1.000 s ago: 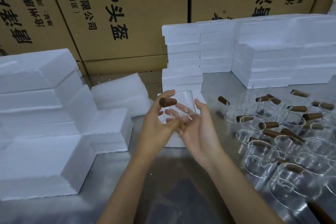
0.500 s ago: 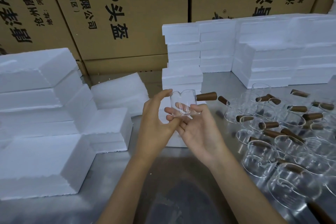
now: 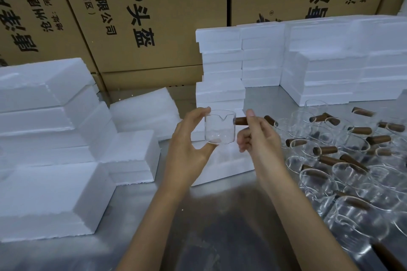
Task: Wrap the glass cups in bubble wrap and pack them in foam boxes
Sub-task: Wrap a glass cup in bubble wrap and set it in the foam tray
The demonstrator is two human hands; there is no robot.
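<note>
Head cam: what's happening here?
A person holds one glass cup upright above the metal table. The left hand grips the glass body, finger at the rim and thumb under the base; the right hand pinches its brown wooden handle. No wrap is on the cup yet. More cups lie crowded to the right, a stack of white wrap sheets sits behind the left hand, and foam boxes are piled left and rear.

My right hand [image 3: 258, 138] covers most of the held cup's wooden handle [image 3: 241, 120]. The glass cups [image 3: 352, 182] at the table's right edge run out of frame, blurred together.
</note>
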